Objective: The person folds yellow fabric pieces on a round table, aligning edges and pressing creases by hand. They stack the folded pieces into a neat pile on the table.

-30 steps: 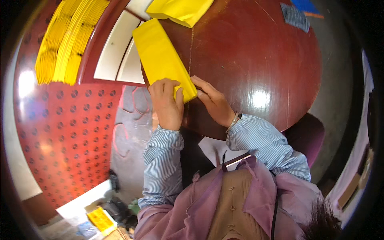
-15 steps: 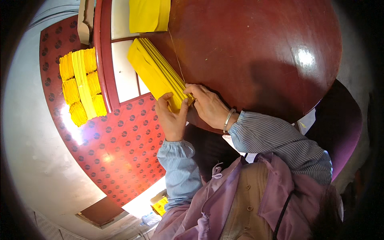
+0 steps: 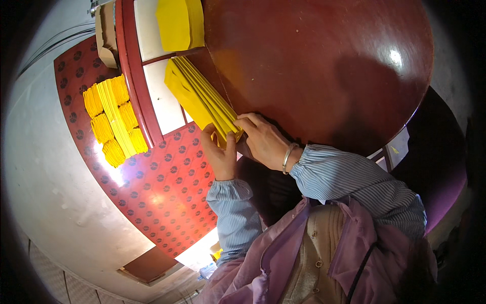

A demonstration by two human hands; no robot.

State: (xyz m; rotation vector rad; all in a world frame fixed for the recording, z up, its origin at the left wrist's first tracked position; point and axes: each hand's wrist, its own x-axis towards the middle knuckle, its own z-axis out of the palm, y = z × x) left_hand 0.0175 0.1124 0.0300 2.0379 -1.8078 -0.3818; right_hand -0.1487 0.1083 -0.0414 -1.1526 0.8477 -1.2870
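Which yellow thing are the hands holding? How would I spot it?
Find the big round dark-red table. At its near edge, the left hand and right hand pinch a long stack of yellow sheets. Unlike the yellow bundles on the floor, it is being held.

The paper stack (image 3: 200, 99) I grip is bright yellow, like the folded sheets (image 3: 179, 23) at my table's (image 3: 324, 66) far edge. The table is glossy dark red-brown. My sleeves (image 3: 344, 177) are blue-white striped, my vest (image 3: 283, 253) lilac. The red mat (image 3: 162, 192) carries dark round medallions and yellow bundles (image 3: 114, 119).

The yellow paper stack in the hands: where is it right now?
In the head view, the yellow paper stack lies at the round table's left edge, its near end pinched between left hand and right hand.
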